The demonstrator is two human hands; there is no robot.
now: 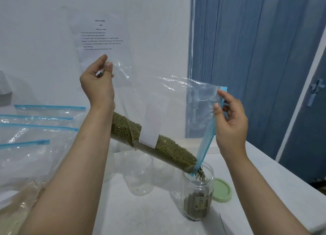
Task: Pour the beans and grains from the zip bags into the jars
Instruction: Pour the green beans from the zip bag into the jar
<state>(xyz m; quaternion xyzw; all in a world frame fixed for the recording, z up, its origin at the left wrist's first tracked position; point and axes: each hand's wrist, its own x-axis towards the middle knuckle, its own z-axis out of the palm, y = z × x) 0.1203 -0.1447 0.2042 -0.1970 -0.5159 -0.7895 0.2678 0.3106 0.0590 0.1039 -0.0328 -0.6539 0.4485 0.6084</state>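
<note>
Left hand (97, 81) raised at upper centre-left of frame, forearm rising from lower left, wrist bent; thumb and fingers pinch the closed bottom corner of the zip bag (158, 100). Right hand (229, 120) at centre right, forearm rising from lower right; thumb and fingers pinch the blue zip edge near the bag's upper corner. Bag hangs tilted, mouth lowest. Green beans (155, 146) lie in a sloping band along its lower fold and spill from the corner into the open jar (198, 194) at lower centre, partly filled. Green lid (222, 192) lies just right of jar on white table (264, 181). More zip bags (35, 129) at left.
</note>
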